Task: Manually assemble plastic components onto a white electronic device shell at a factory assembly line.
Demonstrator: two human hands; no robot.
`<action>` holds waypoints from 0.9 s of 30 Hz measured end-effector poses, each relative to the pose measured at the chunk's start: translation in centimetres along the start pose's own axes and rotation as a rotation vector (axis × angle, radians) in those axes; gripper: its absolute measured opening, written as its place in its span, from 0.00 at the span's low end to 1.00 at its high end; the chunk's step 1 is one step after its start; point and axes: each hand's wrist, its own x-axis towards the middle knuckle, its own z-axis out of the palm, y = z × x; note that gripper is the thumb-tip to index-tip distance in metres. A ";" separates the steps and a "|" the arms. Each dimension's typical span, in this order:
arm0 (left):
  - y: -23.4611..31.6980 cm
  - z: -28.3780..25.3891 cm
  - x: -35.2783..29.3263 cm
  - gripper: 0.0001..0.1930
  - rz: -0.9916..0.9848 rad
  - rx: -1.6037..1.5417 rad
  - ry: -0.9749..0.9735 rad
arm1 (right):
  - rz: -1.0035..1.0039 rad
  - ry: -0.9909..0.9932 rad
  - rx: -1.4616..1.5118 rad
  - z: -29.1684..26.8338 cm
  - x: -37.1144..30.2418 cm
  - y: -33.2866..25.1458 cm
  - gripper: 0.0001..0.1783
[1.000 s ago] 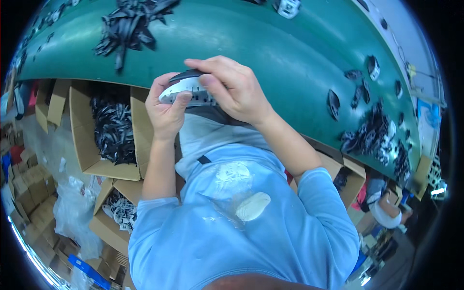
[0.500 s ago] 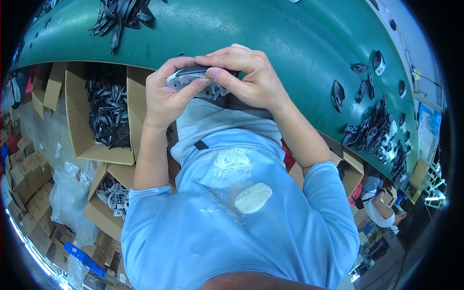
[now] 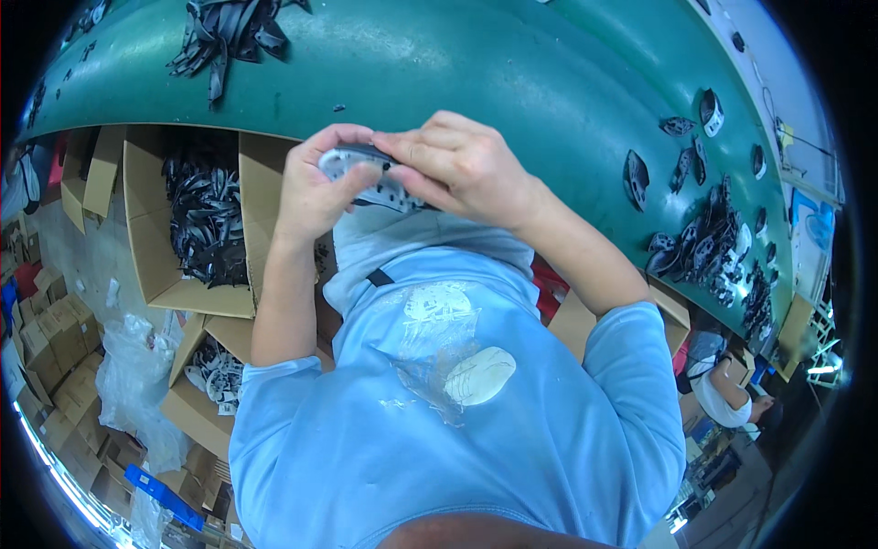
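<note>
Above my lap, at the near edge of the green table [image 3: 512,73], both hands hold one curved plastic part [image 3: 389,194]. It has a pale, pegged underside and a dark strip along its upper edge. My left hand [image 3: 315,192] grips its left end, thumb across the pale side and fingers behind. My right hand [image 3: 471,169] is closed at the right end, thumb and fingers pinching at the dark strip. Its fingers hide much of that end, so how strip and pale piece join there cannot be made out.
Black curved strips [image 3: 233,37] lie heaped at the table's far left. More black and pale shells [image 3: 709,242] are piled on the right. Below left stands an open carton [image 3: 142,220] of black parts, with another carton [image 3: 192,412] nearer. A person [image 3: 718,389] is at lower right.
My right hand has drawn back slightly toward me, its fingers now bunched at the dark strip instead of spread over the top. The part is tilted more, its right end lower.
</note>
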 end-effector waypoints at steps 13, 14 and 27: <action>2.6 5.2 5.8 0.22 0.859 0.359 -0.060 | 0.626 0.194 0.823 -3.0 -4.1 3.4 0.52; 1.4 4.8 6.5 0.27 0.882 0.417 -0.094 | 0.616 0.180 0.832 -3.7 -4.4 4.7 0.52; 0.4 5.2 11.3 0.30 0.844 0.967 -0.183 | 0.131 -0.131 -0.301 -8.0 -3.4 9.2 0.39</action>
